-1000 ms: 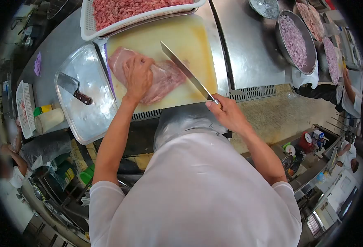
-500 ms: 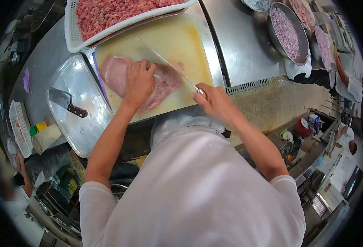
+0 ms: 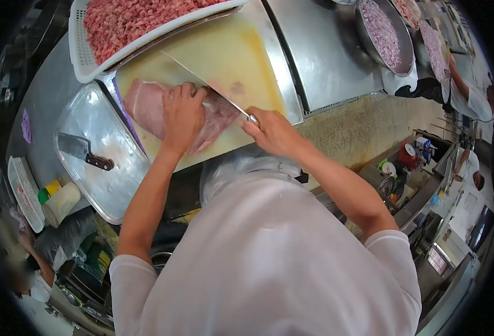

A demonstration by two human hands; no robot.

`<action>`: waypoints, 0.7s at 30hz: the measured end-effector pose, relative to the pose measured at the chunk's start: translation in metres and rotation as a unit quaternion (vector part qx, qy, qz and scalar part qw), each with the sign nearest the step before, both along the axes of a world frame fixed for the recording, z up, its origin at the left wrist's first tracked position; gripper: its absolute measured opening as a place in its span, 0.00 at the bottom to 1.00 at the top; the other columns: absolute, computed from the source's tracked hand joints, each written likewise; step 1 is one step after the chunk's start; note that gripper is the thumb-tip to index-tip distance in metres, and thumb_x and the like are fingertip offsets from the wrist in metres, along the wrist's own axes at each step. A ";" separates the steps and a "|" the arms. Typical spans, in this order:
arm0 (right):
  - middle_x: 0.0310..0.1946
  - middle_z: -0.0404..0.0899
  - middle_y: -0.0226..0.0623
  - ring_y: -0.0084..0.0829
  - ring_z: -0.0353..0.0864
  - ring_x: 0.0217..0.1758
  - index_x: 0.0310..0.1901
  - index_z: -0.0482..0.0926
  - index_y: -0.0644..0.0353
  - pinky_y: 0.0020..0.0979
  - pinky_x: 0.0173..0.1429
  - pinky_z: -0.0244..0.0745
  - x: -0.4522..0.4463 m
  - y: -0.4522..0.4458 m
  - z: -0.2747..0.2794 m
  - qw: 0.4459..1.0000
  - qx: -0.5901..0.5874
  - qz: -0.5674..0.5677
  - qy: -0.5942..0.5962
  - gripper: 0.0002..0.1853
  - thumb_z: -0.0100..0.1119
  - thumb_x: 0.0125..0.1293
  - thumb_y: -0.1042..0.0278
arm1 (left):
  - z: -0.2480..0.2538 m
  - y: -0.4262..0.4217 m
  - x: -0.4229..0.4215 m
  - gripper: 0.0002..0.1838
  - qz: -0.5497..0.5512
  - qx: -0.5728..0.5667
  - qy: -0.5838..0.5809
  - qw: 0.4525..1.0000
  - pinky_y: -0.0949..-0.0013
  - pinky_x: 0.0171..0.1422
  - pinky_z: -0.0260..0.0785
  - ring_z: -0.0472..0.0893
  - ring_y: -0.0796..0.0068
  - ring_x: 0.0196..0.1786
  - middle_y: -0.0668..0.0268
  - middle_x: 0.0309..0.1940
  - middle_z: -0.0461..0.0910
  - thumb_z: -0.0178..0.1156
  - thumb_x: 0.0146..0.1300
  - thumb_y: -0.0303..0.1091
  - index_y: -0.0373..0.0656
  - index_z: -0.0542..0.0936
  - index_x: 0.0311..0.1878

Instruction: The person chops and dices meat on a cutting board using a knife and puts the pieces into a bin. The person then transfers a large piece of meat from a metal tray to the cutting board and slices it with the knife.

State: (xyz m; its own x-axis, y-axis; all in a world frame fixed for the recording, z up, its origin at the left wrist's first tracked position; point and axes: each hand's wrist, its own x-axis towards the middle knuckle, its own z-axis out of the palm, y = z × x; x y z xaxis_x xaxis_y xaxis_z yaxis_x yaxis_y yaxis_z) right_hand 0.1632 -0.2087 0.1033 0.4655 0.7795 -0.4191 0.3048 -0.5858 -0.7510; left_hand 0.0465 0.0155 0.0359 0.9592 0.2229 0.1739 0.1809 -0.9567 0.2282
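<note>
A large pale-pink piece of raw meat (image 3: 146, 107) lies on a yellowish cutting board (image 3: 247, 42). My left hand (image 3: 184, 116) presses down on its middle with curled fingers, holding it in place. In my right hand (image 3: 273, 133), the fingers are wrapped around the handle of a long thin knife (image 3: 206, 83). Its blade slants up and left across the right part of the meat, close to my left fingertips. How deep the edge sits in the meat, I cannot tell.
A white basket (image 3: 82, 68) of diced meat stands behind the board. On the left, a cleaver (image 3: 76, 147) lies on a metal tray (image 3: 104, 196). Metal bowls (image 3: 408, 63) with chopped purple-white pieces stand at right. Other people work at both sides.
The whole view has shifted slightly. My right hand and the knife have moved left relative to the board, bringing the blade nearer my left fingers. My left hand stays on the meat.
</note>
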 end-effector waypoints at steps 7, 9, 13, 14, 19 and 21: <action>0.23 0.79 0.52 0.50 0.81 0.28 0.54 0.81 0.72 0.45 0.39 0.76 0.003 -0.003 -0.029 0.993 0.102 0.009 -0.056 0.23 0.57 0.80 0.53 | 0.004 -0.001 -0.004 0.15 0.009 0.001 -0.012 1.000 0.50 0.65 0.64 0.77 0.56 0.55 0.59 0.47 0.78 0.63 0.60 0.31 0.47 0.83 0.52; 0.23 0.79 0.52 0.49 0.80 0.28 0.55 0.81 0.73 0.45 0.39 0.76 0.004 -0.003 -0.012 0.999 0.050 0.010 -0.016 0.24 0.58 0.80 0.53 | 0.002 0.000 -0.002 0.16 0.012 -0.004 -0.004 1.000 0.50 0.65 0.64 0.77 0.55 0.56 0.59 0.46 0.78 0.64 0.59 0.31 0.47 0.83 0.52; 0.31 0.85 0.60 0.64 0.86 0.40 0.48 0.82 0.70 0.55 0.46 0.79 0.001 -0.008 0.049 0.997 -0.068 -0.007 0.042 0.21 0.58 0.79 0.54 | 0.005 -0.002 -0.003 0.16 0.011 -0.049 -0.008 0.999 0.47 0.69 0.63 0.76 0.50 0.59 0.55 0.52 0.79 0.61 0.60 0.29 0.42 0.82 0.53; 0.32 0.86 0.61 0.65 0.86 0.40 0.49 0.82 0.70 0.55 0.47 0.79 0.003 -0.008 0.046 0.996 -0.068 -0.007 0.053 0.21 0.58 0.79 0.54 | 0.005 -0.002 -0.003 0.17 0.010 -0.052 -0.007 0.999 0.47 0.69 0.63 0.76 0.50 0.59 0.55 0.52 0.79 0.61 0.60 0.29 0.41 0.82 0.53; 0.35 0.86 0.63 0.65 0.86 0.42 0.59 0.80 0.71 0.56 0.50 0.80 -0.007 0.021 -0.013 1.000 -0.004 0.002 0.012 0.24 0.58 0.79 0.54 | 0.010 -0.003 -0.005 0.17 0.008 -0.046 0.011 0.999 0.47 0.68 0.63 0.77 0.51 0.58 0.55 0.52 0.79 0.61 0.61 0.28 0.42 0.82 0.54; 0.36 0.86 0.63 0.65 0.86 0.43 0.62 0.78 0.71 0.56 0.51 0.79 -0.001 0.024 -0.011 1.000 -0.007 0.014 0.001 0.25 0.59 0.79 0.55 | 0.004 0.000 0.000 0.18 0.024 -0.042 0.006 0.999 0.46 0.69 0.63 0.77 0.52 0.58 0.56 0.52 0.79 0.61 0.61 0.28 0.42 0.82 0.55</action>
State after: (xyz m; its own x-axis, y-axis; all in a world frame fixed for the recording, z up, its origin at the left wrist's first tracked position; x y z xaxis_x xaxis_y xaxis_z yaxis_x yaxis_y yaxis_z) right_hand 0.1624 -0.1845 0.0928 0.4429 0.7859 -0.4315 0.3201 -0.5882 -0.7427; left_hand 0.0466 0.0151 0.0404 0.9489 0.2820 0.1416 0.2292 -0.9244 0.3050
